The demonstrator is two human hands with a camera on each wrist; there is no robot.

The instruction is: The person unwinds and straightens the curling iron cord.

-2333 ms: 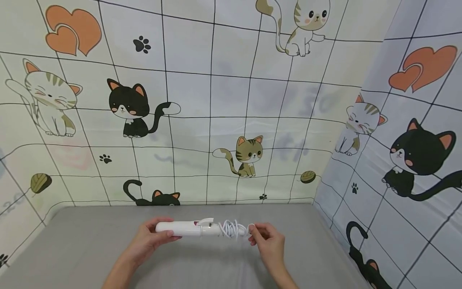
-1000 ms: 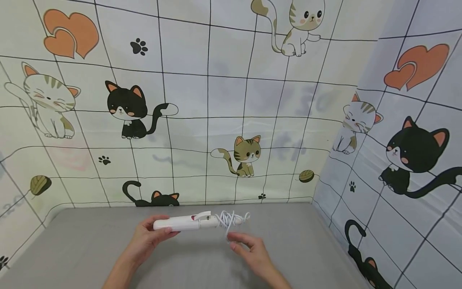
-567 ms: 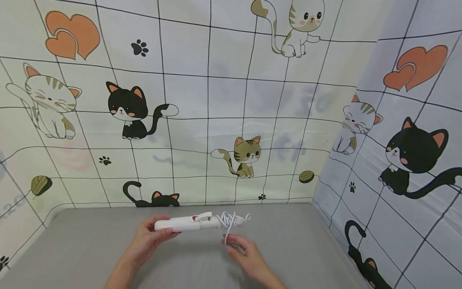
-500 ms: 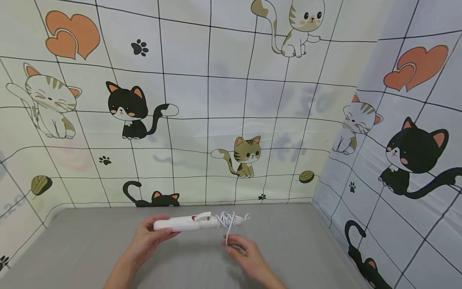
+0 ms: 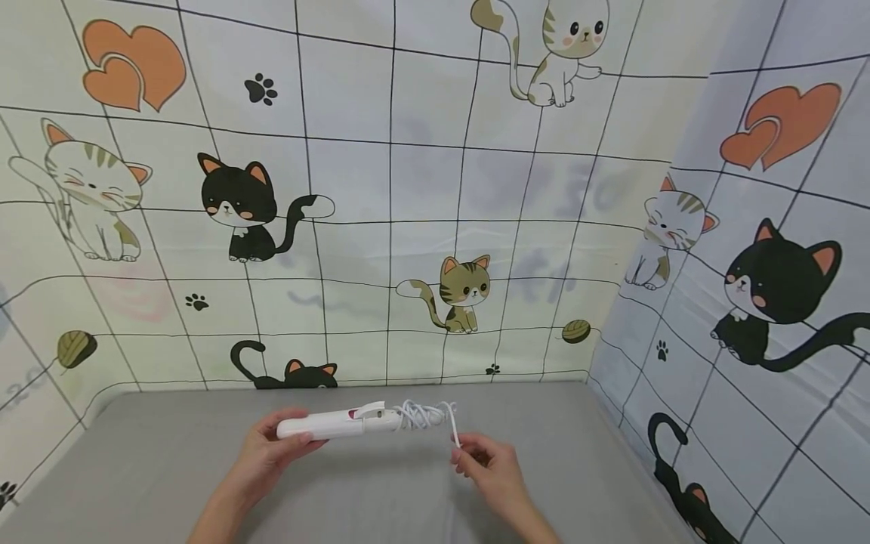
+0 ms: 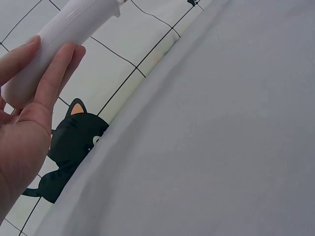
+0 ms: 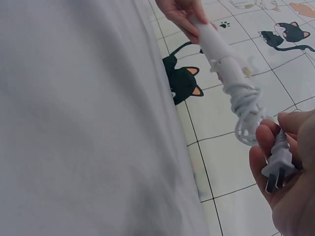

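Observation:
A white curling iron (image 5: 322,425) with a small lever is held in the air, roughly level. My left hand (image 5: 272,449) grips its thick end, thumb on the near side. White power cord (image 5: 416,415) is wound in loose loops around the other end. A length of it drops from the tip to my right hand (image 5: 496,470), which pinches it between thumb and fingers. In the right wrist view the two-pin plug (image 7: 279,164) lies within the right hand's curled fingers. The left wrist view shows the iron's smooth body (image 6: 74,37) between thumb and fingers.
Below the hands spreads a grey cloth-covered surface (image 5: 381,506). A white cloth wall (image 5: 353,181) with grid lines and cartoon cats stands behind it, and another such wall (image 5: 768,423) runs along the right side.
My right hand has moved from below the coil to the right, drawing the cord's loose end over to the tip. The curling iron and left hand have shifted slightly left.

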